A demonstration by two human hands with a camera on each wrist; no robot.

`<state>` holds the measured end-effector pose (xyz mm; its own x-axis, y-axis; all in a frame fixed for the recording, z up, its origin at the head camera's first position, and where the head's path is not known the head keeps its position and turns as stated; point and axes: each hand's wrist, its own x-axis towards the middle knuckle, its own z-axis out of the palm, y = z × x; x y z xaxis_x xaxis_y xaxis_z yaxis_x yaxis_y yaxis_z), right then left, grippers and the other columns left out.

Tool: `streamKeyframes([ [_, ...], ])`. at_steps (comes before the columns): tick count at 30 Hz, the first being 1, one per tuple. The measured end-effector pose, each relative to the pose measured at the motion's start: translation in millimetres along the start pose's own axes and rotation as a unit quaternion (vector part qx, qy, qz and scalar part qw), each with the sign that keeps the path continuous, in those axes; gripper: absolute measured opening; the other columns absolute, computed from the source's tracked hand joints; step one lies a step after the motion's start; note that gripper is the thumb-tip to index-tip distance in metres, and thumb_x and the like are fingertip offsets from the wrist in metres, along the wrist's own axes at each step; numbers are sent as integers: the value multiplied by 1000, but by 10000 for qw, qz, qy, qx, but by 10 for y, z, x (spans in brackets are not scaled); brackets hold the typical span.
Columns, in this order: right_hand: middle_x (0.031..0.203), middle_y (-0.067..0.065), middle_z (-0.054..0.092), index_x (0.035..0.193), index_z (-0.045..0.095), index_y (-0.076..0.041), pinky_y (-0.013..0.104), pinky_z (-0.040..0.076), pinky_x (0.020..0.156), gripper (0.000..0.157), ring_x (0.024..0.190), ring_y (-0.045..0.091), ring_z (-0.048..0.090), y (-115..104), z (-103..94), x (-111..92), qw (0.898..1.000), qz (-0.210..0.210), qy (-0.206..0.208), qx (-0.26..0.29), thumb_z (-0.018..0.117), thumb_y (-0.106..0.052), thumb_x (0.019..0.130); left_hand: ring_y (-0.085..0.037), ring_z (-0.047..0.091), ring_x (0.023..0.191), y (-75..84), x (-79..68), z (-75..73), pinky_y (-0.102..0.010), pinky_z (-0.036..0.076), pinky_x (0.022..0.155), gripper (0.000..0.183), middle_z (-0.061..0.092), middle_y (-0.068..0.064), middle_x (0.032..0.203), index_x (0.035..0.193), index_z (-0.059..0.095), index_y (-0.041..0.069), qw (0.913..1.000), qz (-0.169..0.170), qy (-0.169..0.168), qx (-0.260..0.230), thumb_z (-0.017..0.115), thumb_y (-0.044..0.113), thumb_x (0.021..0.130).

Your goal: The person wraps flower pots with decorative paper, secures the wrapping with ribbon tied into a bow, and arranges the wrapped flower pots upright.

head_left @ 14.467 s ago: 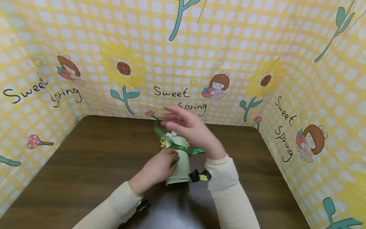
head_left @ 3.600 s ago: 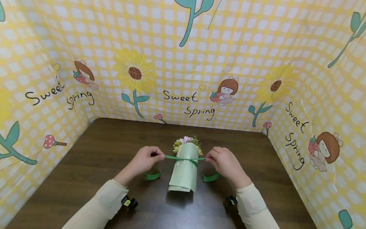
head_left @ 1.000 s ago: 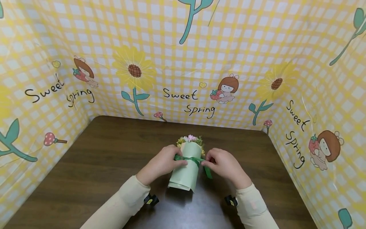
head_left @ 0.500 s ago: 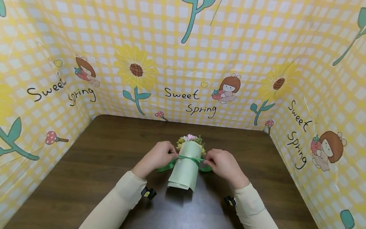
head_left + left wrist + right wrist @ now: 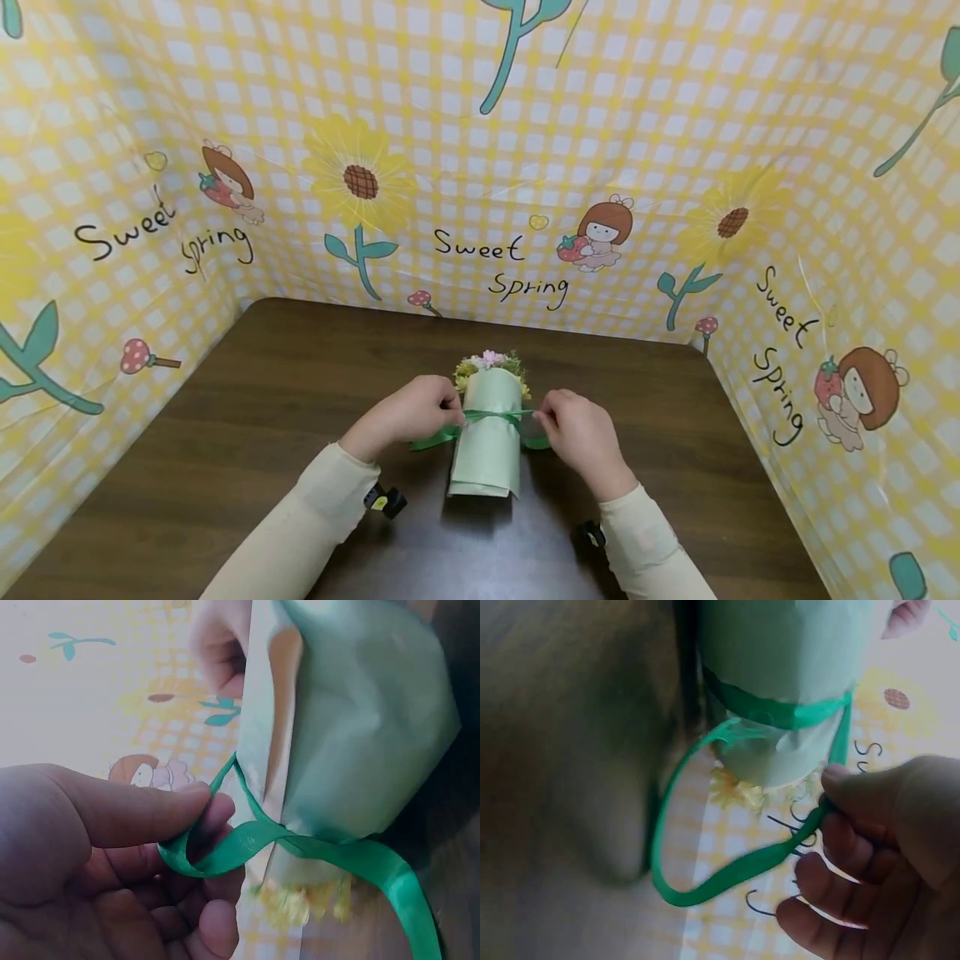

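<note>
A small bouquet wrapped in pale green paper (image 5: pixel 486 462) lies on the table, its pink and yellow flowers (image 5: pixel 491 360) toward the back wall. Green ribbon (image 5: pixel 493 415) circles the wrap just below the blooms. On its left side, my left hand (image 5: pixel 412 410) pinches a ribbon end between thumb and fingers; the left wrist view shows the ribbon (image 5: pixel 232 851) bent into a loop there. Opposite, my right hand (image 5: pixel 585 429) pinches the other ribbon end, which runs taut from the wrap. Past its fingers, a free tail (image 5: pixel 735 870) curves in the right wrist view.
The dark wooden table (image 5: pixel 300 358) is enclosed by a yellow checked cloth (image 5: pixel 480 150) printed with flowers and girls. Black wrist cameras are strapped at both cream sleeves (image 5: pixel 292 533).
Earlier, my left hand held the wrap while my right moved ribbon above it. Both hands later pulled the ends wide, then came closer. In the last half second, the bouquet turned slightly straighter.
</note>
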<state>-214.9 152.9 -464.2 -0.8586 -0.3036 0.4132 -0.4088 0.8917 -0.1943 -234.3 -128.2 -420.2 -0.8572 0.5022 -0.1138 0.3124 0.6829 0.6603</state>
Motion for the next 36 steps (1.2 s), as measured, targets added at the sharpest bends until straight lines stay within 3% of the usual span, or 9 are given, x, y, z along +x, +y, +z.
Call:
streamKeyframes([
  [3, 75, -6, 60, 79, 66, -19, 30, 46, 53, 19, 57, 8, 51, 11, 47, -4, 9998, 95, 187, 11, 81, -24, 90, -12, 48, 59, 23, -3, 14, -30, 43, 60, 22, 60, 3, 73, 78, 71, 12, 9997, 244, -37, -71, 69, 17, 99],
  [6, 75, -6, 59, 80, 66, -19, 29, 45, 52, 19, 57, 8, 50, 23, 82, -1, 9994, 105, 327, 70, 80, -24, 91, -13, 52, 67, 39, 4, 17, -32, 46, 65, 17, 65, 3, 82, 83, 74, 11, 9992, 342, 175, -59, 69, 14, 99],
  [11, 78, -7, 59, 82, 68, -19, 29, 47, 55, 16, 60, 8, 51, 23, 78, 10, 9989, 71, 387, 245, 81, -24, 91, -14, 48, 85, 71, 11, 45, -33, 44, 76, 10, 57, 2, 91, 88, 78, 17, 9934, 284, 1033, 412, 73, 17, 96],
  [16, 80, -6, 59, 84, 69, -19, 29, 48, 58, 15, 64, 8, 53, 2, 18, 30, 9986, 63, 321, 405, 80, -25, 91, -15, 47, 80, 188, -19, 122, -31, 44, 72, 7, 57, 3, 86, 92, 79, 19, 9817, 72, 1692, 874, 74, 21, 96],
  [23, 81, -11, 56, 84, 68, -22, 25, 47, 60, 16, 67, 5, 50, -39, -123, 37, 9978, 30, -171, 638, 81, -28, 90, -14, 54, 80, 307, -55, 235, -32, 49, 69, 4, 63, 1, 90, 97, 68, 12, 9828, 287, 1734, 566, 67, 9, 99],
  [29, 82, -15, 54, 83, 63, -26, 25, 48, 64, 22, 70, 3, 52, -74, -287, 27, 9947, -78, -707, 738, 85, -31, 86, -11, 62, 85, 335, -53, 255, -31, 54, 72, 13, 71, 2, 100, 101, 74, 12, 9846, 329, 1718, 65, 66, 2, 98],
  [36, 72, -15, 54, 88, 62, -23, 24, 44, 56, 19, 59, 3, 48, -84, -329, 21, 9952, -212, -793, 536, 80, -23, 90, -11, 64, 85, 365, -42, 238, -29, 55, 71, 13, 73, 1, 99, 97, 77, 11, 9832, 318, 1798, -35, 68, 2, 96],
])
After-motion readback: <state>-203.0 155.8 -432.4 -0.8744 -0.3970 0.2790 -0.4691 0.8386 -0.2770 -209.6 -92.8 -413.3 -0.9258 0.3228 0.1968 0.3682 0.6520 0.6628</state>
